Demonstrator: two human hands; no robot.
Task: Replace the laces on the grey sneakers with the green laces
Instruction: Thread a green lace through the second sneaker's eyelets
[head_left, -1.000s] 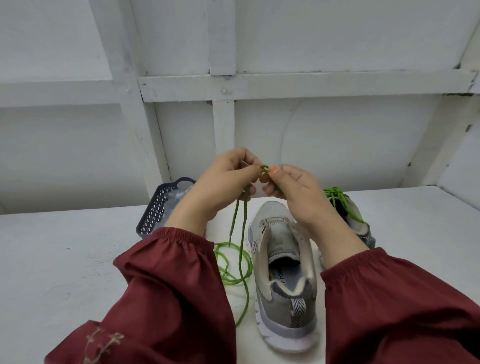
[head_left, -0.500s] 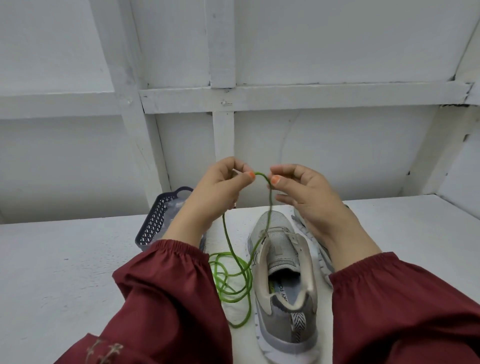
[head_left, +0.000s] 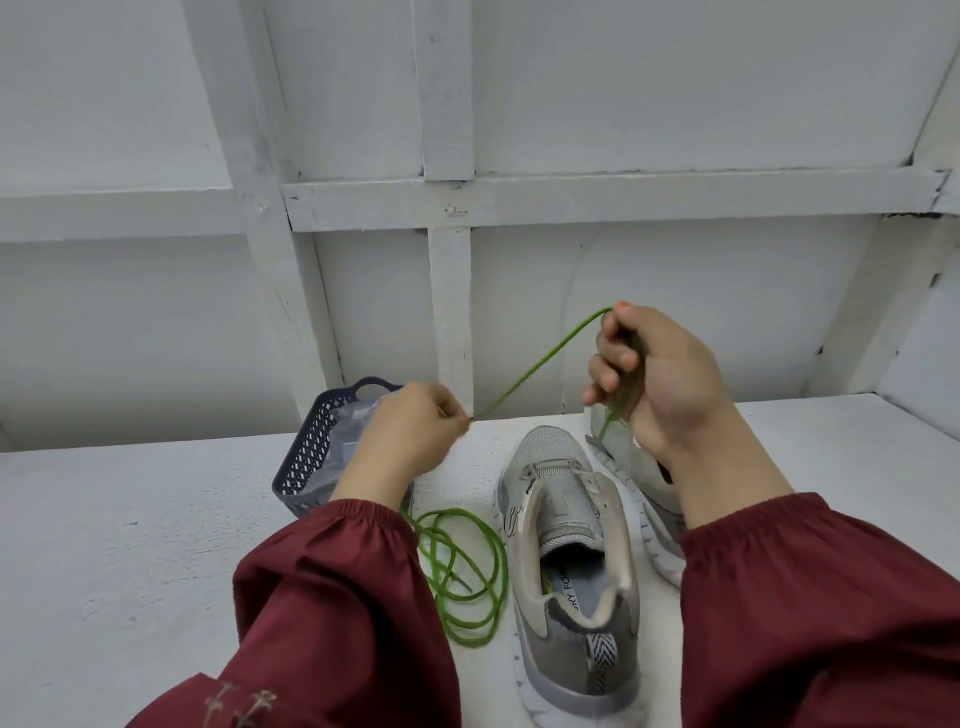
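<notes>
I see the left hand pinching and the right hand gripping the green lace; centre-left, the basket holds clear plastic.

Fig.: pale-blue fabric insole inside near grey mesh sneaker. Dark printed letters "RY FO" legible, partial wds. only; remainder of print cut off by shoe opening.

basket left of lace coil; sneaker right.
</notes>
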